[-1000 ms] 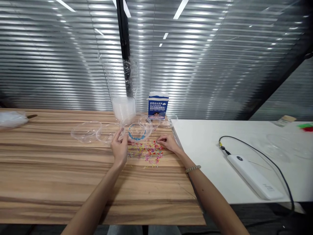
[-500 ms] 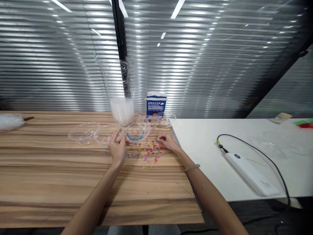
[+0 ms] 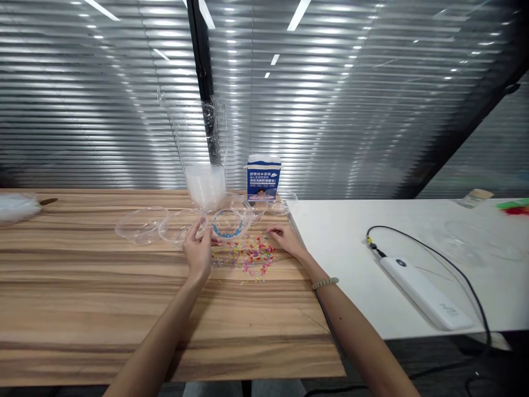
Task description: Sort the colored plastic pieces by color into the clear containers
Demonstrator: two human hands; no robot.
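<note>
The left worktop (image 3: 124,309) is light brown wood, streaked lengthwise with darker brown bands – the right one is plain white. Blue beads (image 3: 227,235) show through a clear bowl (image 3: 248,218); the loose beads (image 3: 250,256) are mixed red, pink, yellow and purple. The box (image 3: 263,179) is deep blue with white lettering – the blinds (image 3: 330,110) are striped silvery grey.

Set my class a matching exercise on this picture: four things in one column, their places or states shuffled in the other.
Things
1. Printed package
2. White oblong device
3. Loose beads
4. Left hand

Places or states
A. Scattered, in several colours, on the wooden tabletop
B. At the edge of the clear bowl with blue beads
C. Standing, its front mostly blue
D. On the white tabletop

Pairs: 1-C, 2-D, 3-A, 4-B
</note>
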